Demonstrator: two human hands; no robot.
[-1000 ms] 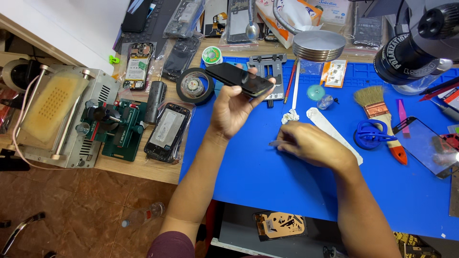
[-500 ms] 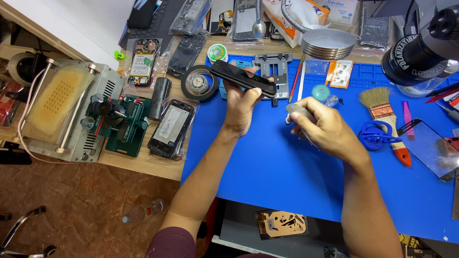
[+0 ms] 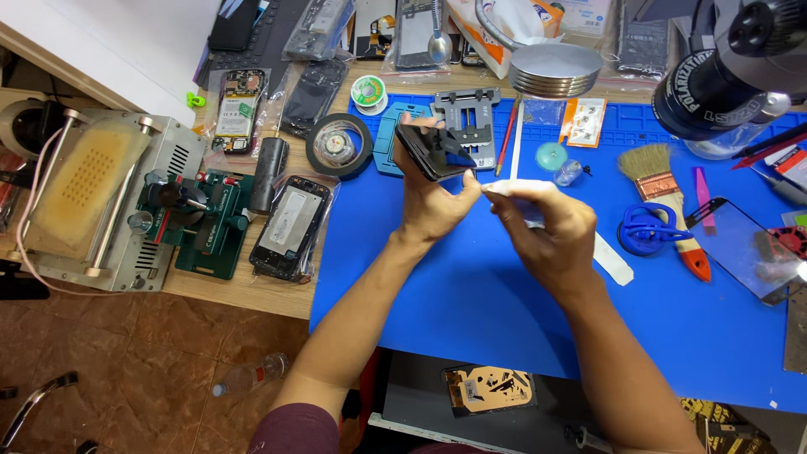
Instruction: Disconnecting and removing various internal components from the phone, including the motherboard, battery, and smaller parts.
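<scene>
My left hand [image 3: 433,206] holds a black smartphone [image 3: 433,151] tilted up above the blue work mat [image 3: 471,311]. My right hand [image 3: 546,223] is closed around a small white piece [image 3: 504,188], its tip close to the lower right edge of the phone. Both hands meet over the middle of the mat. What exactly the white piece is I cannot tell.
A grey metal phone fixture [image 3: 471,118], a tape roll [image 3: 338,145], a brush [image 3: 660,189], blue scissors [image 3: 651,229] and a glass screen panel [image 3: 740,248] lie on the mat. Left stand a bagged phone [image 3: 290,214], a green clamp [image 3: 202,223] and a separator machine [image 3: 84,193]. A microscope [image 3: 723,76] hangs at the right.
My right hand rose from the mat and came up beside the phone with the white piece. My left hand kept the phone raised and tilted it more upright.
</scene>
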